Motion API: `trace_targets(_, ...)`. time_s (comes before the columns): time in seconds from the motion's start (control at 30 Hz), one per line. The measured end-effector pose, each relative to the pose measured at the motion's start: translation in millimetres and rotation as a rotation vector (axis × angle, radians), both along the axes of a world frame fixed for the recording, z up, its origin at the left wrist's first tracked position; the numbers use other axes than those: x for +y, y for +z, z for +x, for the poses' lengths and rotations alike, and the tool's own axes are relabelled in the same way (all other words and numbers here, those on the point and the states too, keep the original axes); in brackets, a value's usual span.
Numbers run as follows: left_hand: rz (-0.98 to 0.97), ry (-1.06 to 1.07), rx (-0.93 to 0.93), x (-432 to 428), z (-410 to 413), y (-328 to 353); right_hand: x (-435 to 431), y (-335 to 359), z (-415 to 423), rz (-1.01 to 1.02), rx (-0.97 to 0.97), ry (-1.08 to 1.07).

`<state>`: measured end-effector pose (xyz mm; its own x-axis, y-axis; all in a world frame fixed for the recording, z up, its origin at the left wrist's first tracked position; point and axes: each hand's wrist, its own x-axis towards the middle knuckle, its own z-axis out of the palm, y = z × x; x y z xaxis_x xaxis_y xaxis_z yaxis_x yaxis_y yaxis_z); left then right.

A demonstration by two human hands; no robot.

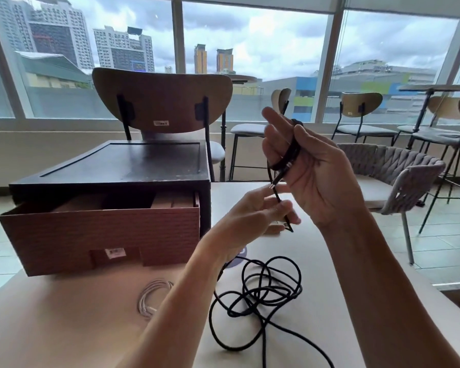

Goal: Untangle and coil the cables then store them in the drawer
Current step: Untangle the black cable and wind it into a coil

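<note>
While your right hand [307, 171] grips the black cable [294, 152] looped round its fingers [274, 120], your left hand [258, 211] pinches the strand nearer you

Single head-worn wide-angle view, facing forward and down, close over left hand [260, 211], right hand [311, 168], table [64, 314]

Your left hand [252, 213] and right hand [316, 176]: both bare, forearms uncovered along their whole visible length.
</note>
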<state>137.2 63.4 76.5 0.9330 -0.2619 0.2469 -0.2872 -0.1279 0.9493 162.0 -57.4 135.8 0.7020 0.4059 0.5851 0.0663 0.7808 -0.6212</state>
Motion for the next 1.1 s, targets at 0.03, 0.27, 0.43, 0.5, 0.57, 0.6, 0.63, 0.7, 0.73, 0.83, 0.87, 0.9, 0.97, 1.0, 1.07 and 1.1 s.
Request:
trace_targets(0.03,0.003,-0.029,0.015,0,-2,1,-1,0,2,0.017,0.020,-0.048)
trace_targets(0.27,0.160,0.026,0.008,21,-7,20,-11,-12,26,-0.064,0.087,-0.740)
trace_targets(0.43,0.343,0.065,-0.010,24,-18,36,-6,-32,38,-0.438,-0.186,-1.167)
trace_targets(0.5,0.377,0.151,-0.051,27,-20,41,-2,-40,38,-0.627,-0.356,-1.211)
trace_targets(0.57,0.324,0.236,-0.075,33,-21,46,-2,-44,36,-0.806,-0.423,-1.125)
trace_targets(0.6,0.289,0.271,-0.087,38,-21,47,-2,-43,34,-0.866,-0.411,-1.031)
trace_targets(0.63,0.264,0.303,-0.106,42,-21,48,-3,-42,33,-0.899,-0.386,-0.918)
trace_targets(0.7,0.252,0.353,-0.145,51,-20,49,-5,-38,28,-0.935,-0.322,-0.695)
trace_targets(0.73,0.239,0.373,-0.160,54,-20,48,-6,-35,25,-0.948,-0.295,-0.586)
trace_targets(0.83,0.109,0.424,-0.187,57,-20,46,-13,-30,18,-0.962,-0.250,-0.311)
trace_targets(0.87,0.067,0.443,-0.191,57,-19,46,-16,-29,17,-0.960,-0.252,-0.239)
trace_targets(0.9,0.030,0.462,-0.193,57,-18,45,-20,-27,16,-0.959,-0.265,-0.173)
trace_targets(0.97,-0.042,0.493,-0.204,58,-16,42,-26,-26,16,-0.944,-0.285,-0.055)
trace_targets(1.0,-0.067,0.506,-0.215,59,-15,42,-28,-26,15,-0.929,-0.289,-0.007)
trace_targets(1.07,-0.094,0.523,-0.247,59,-13,40,-32,-25,14,-0.877,-0.293,0.082)
trace_targets(1.1,-0.102,0.523,-0.261,58,-12,40,-33,-25,13,-0.839,-0.292,0.129)
